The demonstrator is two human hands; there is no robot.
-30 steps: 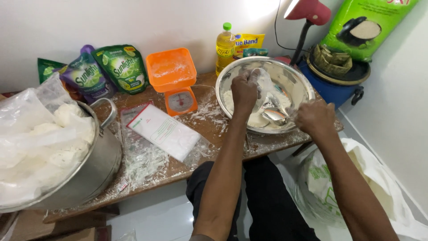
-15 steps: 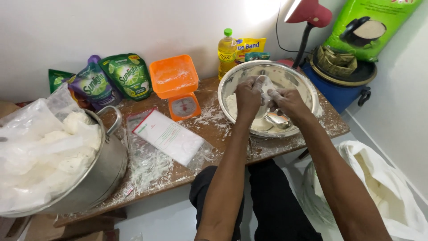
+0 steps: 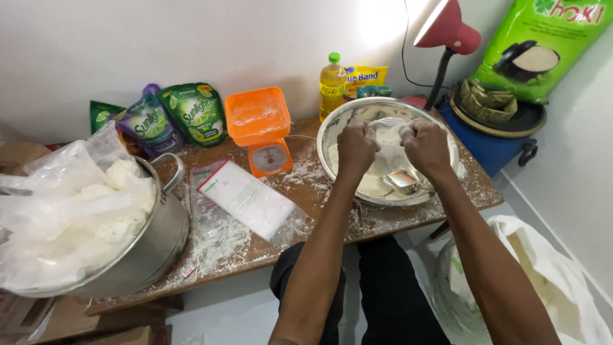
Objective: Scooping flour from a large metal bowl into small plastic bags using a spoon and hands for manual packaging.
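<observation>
Both hands are working over the steel mixing bowl [image 3: 389,151] at the right end of the wooden table [image 3: 332,214]. The left hand [image 3: 355,144] and the right hand [image 3: 426,144] are each closed in a fist on the top edge of 1 clear plastic bag [image 3: 391,142], pulling its mouth apart; the bag is hanging inside the bowl, apparently so that any spill is landing in the bowl. White flour [image 3: 373,185] is lying in the bowl bottom, and 1 metal scoop [image 3: 403,181] is resting in it, just below the bag and within easy reach.

Counted items: 1 orange kitchen scale [image 3: 262,128] is standing left of the bowl, close at hand, likely for weighing. 1 flat stack of empty plastic bags [image 3: 246,198] is lying between the scale and the table's near edge. 1 large steel pot [image 3: 137,252] is sitting at the left end, lined with plastic and holding white lumps. 2 green soap pouches [image 3: 191,114] and 1 purple pouch [image 3: 145,128] are leaning against the wall. 1 bottle of cooking oil [image 3: 332,86] is standing behind the bowl. 1 red lamp [image 3: 450,32] is lighting the area.
</observation>
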